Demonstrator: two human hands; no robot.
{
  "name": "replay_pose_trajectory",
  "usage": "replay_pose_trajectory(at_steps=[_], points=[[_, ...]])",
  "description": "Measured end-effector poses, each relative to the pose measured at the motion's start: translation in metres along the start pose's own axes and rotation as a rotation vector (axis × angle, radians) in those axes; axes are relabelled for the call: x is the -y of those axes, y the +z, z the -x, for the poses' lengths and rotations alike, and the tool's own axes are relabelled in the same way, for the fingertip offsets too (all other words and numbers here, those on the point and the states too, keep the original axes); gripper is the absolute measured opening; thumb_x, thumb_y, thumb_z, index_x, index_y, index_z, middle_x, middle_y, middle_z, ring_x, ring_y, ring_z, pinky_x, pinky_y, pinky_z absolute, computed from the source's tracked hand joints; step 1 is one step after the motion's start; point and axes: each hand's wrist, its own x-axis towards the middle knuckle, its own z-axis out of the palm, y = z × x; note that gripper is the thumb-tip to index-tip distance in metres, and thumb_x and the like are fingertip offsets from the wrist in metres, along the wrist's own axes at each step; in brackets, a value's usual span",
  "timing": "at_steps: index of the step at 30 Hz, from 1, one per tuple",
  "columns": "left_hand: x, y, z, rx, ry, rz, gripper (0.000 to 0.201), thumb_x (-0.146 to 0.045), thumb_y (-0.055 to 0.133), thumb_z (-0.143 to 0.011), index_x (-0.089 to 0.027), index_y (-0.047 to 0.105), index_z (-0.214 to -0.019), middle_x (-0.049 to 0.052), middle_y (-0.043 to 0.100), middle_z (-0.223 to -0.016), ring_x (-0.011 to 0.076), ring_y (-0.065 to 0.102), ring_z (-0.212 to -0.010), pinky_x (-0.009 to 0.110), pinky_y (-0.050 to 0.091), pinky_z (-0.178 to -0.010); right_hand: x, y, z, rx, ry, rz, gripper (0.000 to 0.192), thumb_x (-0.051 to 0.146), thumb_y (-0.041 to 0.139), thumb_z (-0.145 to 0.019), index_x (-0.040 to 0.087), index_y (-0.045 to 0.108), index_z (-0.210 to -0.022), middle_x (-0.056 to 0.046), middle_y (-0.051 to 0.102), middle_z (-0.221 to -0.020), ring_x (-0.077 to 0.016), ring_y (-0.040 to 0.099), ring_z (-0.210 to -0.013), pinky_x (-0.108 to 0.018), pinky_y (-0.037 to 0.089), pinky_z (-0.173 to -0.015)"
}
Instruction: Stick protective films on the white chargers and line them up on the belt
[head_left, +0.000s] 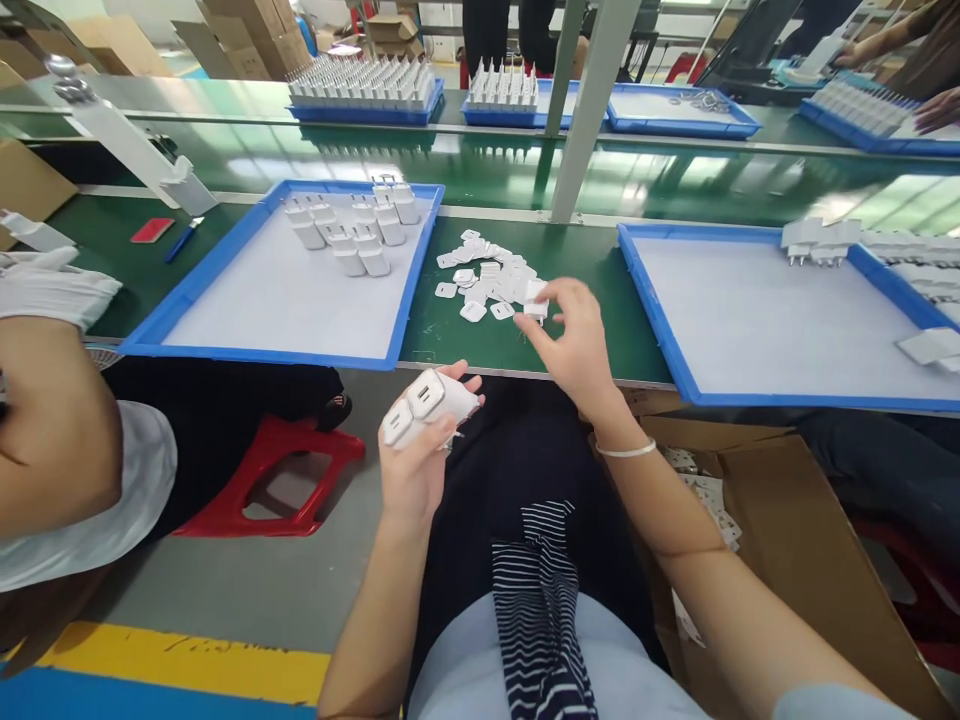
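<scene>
In my left hand [420,450] I hold two white chargers [427,394] side by side, their port faces turned up toward me. Each face shows a small slot. My right hand [574,345] is over the green bench, thumb and fingers closed around a white plug charger [535,297] with a short pin pointing down. Just left of it lies a loose pile of small white square face plates [487,280], some with a slot. Several white plug chargers [367,250] stand pins up in the blue-rimmed tray [262,310] to the left.
Another blue-rimmed tray [765,340] is at the right, with white chargers [821,240] around its far corner. A metal post [592,110] rises behind the pile. Beside me are a co-worker's arm [60,420], a red stool [277,480] and an open carton [802,540].
</scene>
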Motion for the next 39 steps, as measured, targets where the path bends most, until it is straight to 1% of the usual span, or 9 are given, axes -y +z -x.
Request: replay_pose_trajectory(at_steps=[4, 8, 15, 19, 22, 28, 31, 34, 39], points=[[0.001, 0.001, 0.003, -0.024, -0.086, 0.029, 0.046, -0.026, 0.087, -0.070, -0.021, 0.075, -0.114, 0.010, 0.079, -0.116, 0.0287, 0.079, -0.097, 0.040, 0.065, -0.091, -0.012, 0.017, -0.035, 0.023, 0.018, 0.393, 0.038, 0.021, 0.066, -0.087, 0.018, 0.064, -0.125, -0.019, 0.059, -0.140, -0.0378, 0.059, -0.121, -0.052, 0.050, -0.100], [0.004, -0.004, 0.005, -0.010, -0.177, 0.083, 0.057, -0.028, 0.089, -0.069, -0.021, 0.072, -0.123, 0.011, 0.080, -0.113, 0.0276, 0.079, -0.093, 0.038, 0.065, -0.088, -0.018, 0.014, -0.039, 0.044, 0.028, 0.423, 0.039, 0.007, 0.051, -0.086, 0.013, 0.065, -0.122, -0.018, 0.067, -0.129, -0.0346, 0.062, -0.117, -0.049, 0.050, -0.101], [0.016, -0.007, 0.005, -0.037, -0.255, 0.147, 0.041, -0.023, 0.088, -0.071, -0.022, 0.078, -0.111, 0.009, 0.080, -0.114, 0.0255, 0.080, -0.091, 0.034, 0.066, -0.085, -0.018, 0.000, -0.024, -0.063, 0.113, 0.569, 0.032, 0.013, 0.057, -0.089, 0.015, 0.063, -0.119, -0.023, 0.052, -0.143, -0.0434, 0.046, -0.133, -0.062, 0.043, -0.106], [0.019, -0.001, 0.006, -0.035, -0.233, 0.098, 0.042, -0.021, 0.088, -0.071, -0.021, 0.077, -0.112, 0.010, 0.079, -0.118, 0.0283, 0.079, -0.097, 0.038, 0.065, -0.090, -0.003, 0.025, -0.030, -0.018, -0.014, 0.480, 0.017, 0.025, 0.064, -0.092, 0.016, 0.068, -0.107, -0.020, 0.060, -0.125, -0.0388, 0.051, -0.124, -0.056, 0.045, -0.105], [0.019, 0.001, 0.011, -0.051, -0.221, 0.041, 0.047, -0.021, 0.089, -0.069, -0.019, 0.076, -0.114, 0.012, 0.078, -0.119, 0.0298, 0.079, -0.098, 0.042, 0.063, -0.093, 0.010, 0.053, -0.036, 0.103, 0.050, 0.412, 0.016, 0.031, 0.070, -0.090, 0.016, 0.069, -0.096, -0.018, 0.065, -0.109, -0.0374, 0.056, -0.116, -0.054, 0.048, -0.102], [0.018, -0.007, 0.020, -0.063, -0.209, -0.046, 0.051, -0.019, 0.092, -0.067, -0.020, 0.077, -0.115, 0.012, 0.079, -0.118, 0.0279, 0.079, -0.101, 0.039, 0.063, -0.095, 0.018, 0.079, -0.043, 0.131, 0.157, 0.351, 0.021, 0.023, 0.074, -0.084, 0.013, 0.065, -0.100, -0.020, 0.067, -0.115, -0.0394, 0.058, -0.118, -0.057, 0.048, -0.100], [0.019, -0.013, 0.017, -0.033, -0.191, -0.069, 0.050, -0.019, 0.091, -0.068, -0.022, 0.077, -0.116, 0.010, 0.079, -0.117, 0.0266, 0.078, -0.100, 0.038, 0.063, -0.093, 0.015, 0.074, -0.045, 0.151, 0.161, 0.279, 0.019, 0.016, 0.072, -0.083, 0.013, 0.065, -0.100, -0.018, 0.069, -0.111, -0.0366, 0.063, -0.111, -0.054, 0.050, -0.097], [0.016, -0.018, 0.009, 0.015, -0.149, -0.184, 0.048, -0.023, 0.091, -0.069, -0.021, 0.078, -0.115, 0.010, 0.079, -0.118, 0.0287, 0.075, -0.110, 0.041, 0.060, -0.100, 0.012, 0.061, -0.045, 0.202, 0.121, 0.166, 0.012, 0.012, 0.067, -0.085, 0.016, 0.066, -0.095, -0.008, 0.074, -0.095, -0.0250, 0.069, -0.091, -0.042, 0.054, -0.089], [0.001, -0.025, -0.009, 0.157, -0.016, -0.383, 0.046, -0.025, 0.093, -0.065, -0.023, 0.081, -0.110, 0.011, 0.065, -0.143, 0.0346, 0.055, -0.140, 0.048, 0.044, -0.120, 0.016, 0.017, -0.040, 0.404, -0.060, -0.250, 0.011, 0.012, 0.075, -0.076, 0.018, 0.068, -0.083, -0.001, 0.073, -0.081, -0.0180, 0.068, -0.076, -0.034, 0.055, -0.078]])
